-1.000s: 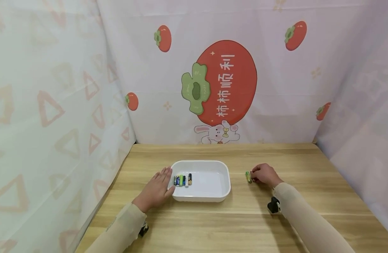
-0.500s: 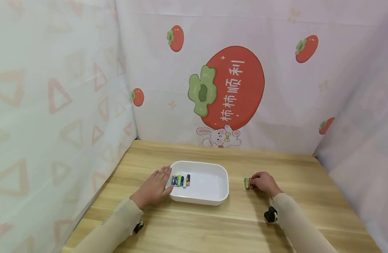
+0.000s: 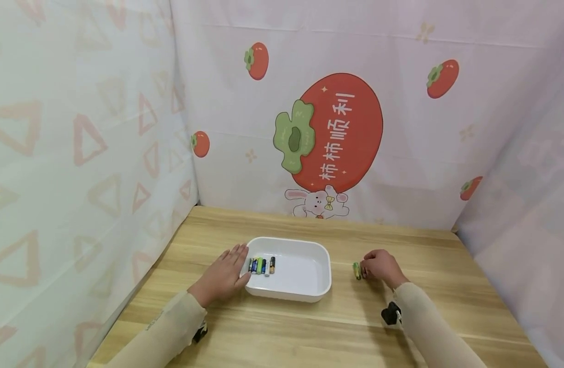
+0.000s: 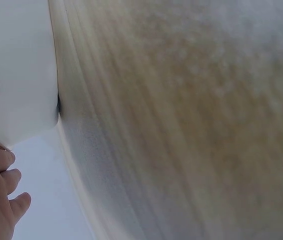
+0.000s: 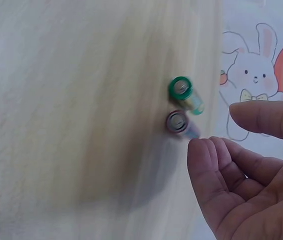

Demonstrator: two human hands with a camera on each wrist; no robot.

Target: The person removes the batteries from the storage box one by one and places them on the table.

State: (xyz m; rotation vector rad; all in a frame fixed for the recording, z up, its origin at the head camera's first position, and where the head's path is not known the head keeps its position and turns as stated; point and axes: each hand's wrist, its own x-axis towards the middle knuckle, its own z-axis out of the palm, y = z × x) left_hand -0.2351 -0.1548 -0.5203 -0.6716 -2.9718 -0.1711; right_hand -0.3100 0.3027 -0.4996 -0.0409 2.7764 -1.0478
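In the head view my left hand (image 3: pixel 224 273) lies with straight fingers along the left rim of a white tray (image 3: pixel 288 295). The left wrist view catches its fingertips against the tray's pale wall. A row of several batteries (image 3: pixel 262 266), among them green, blue, white and black ones, lies inside the tray at its left end. To the tray's right, my right hand (image 3: pixel 381 267) is low over two batteries on the table. One battery is green (image 5: pixel 185 94); the other is reddish-ended (image 5: pixel 180 123). My fingertips are right at the reddish-ended battery, with the thumb held apart from the fingers.
The wooden table (image 3: pixel 282 337) carries the tray near its middle. A white cloth with printed persimmons and a rabbit (image 3: pixel 328 202) hangs along the back edge. More cloth (image 3: pixel 125 153) walls in the left and right sides.
The head view has shifted slightly. Relative to the tray and batteries, both hands stay in nearly the same places.
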